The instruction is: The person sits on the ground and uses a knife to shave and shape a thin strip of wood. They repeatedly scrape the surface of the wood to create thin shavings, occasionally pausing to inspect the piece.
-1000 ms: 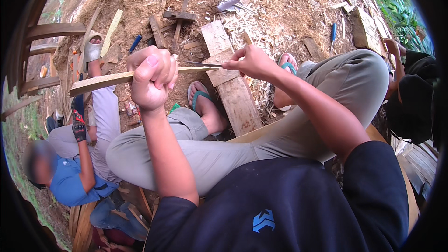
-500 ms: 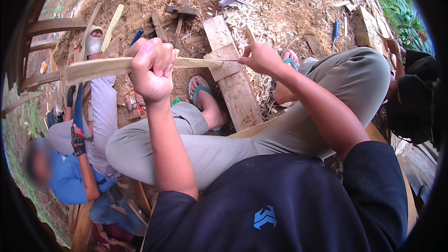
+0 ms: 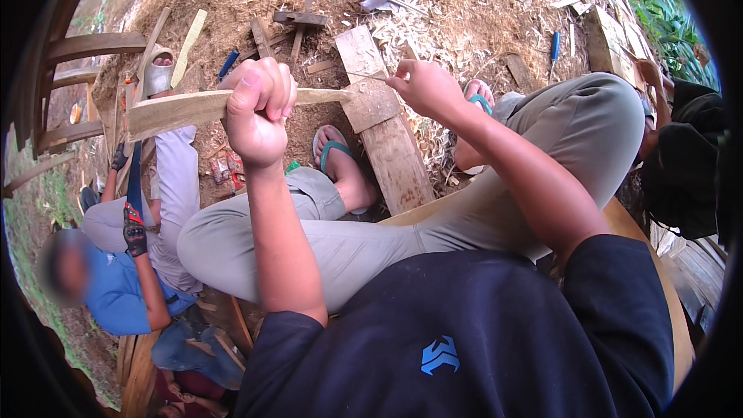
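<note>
My left hand (image 3: 261, 108) is closed in a fist around a pale, slightly curved wooden strip (image 3: 182, 112). The strip lies crosswise, and its narrow right end overlaps a square wooden piece (image 3: 371, 106) on a plank (image 3: 395, 166) between my feet. My right hand (image 3: 426, 87) pinches a thin, dark tool, perhaps a blade (image 3: 367, 75), which points left above the strip's narrow end. In the picture the tool and strip look apart. My fingers hide the tool's handle, so its exact kind is unclear.
A hammer-like tool (image 3: 302, 18), a blue-handled tool (image 3: 556, 46) and wood shavings (image 3: 433, 31) lie on the ground. At left, a person in a blue shirt (image 3: 120, 294) and gloves holds a saw-like blade (image 3: 135, 178). Another person in dark clothing (image 3: 689, 162) is at right.
My right hand has moved slightly up and left, and the thin tool has tilted away from the strip. The strip's broad left end has shifted right and a little down.
</note>
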A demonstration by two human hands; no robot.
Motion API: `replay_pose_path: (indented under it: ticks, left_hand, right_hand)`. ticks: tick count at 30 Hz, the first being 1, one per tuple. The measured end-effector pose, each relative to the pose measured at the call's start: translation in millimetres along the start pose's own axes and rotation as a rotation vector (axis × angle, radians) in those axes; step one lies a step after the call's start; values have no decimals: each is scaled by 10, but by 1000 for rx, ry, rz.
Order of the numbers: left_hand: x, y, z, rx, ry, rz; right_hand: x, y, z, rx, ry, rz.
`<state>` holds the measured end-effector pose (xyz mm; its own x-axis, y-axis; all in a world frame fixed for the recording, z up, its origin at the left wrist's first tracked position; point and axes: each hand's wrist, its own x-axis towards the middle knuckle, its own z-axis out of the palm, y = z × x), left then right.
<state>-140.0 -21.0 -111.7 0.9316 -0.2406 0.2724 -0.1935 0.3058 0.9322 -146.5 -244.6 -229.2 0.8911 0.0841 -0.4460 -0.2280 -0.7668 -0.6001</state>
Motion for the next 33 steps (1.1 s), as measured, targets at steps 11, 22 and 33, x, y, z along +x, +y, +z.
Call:
replay_pose_path:
  ticks: [11, 22, 33]
  left_hand:
    - [88, -81, -46, 182, 42, 273]
    - [91, 38, 108, 280, 536, 324]
    - [107, 52, 207, 227, 734, 382]
  right_hand:
    - [142, 223, 129, -34, 1, 63]
    - [87, 163, 53, -102, 73, 11]
    - [23, 37, 66, -37, 118, -55]
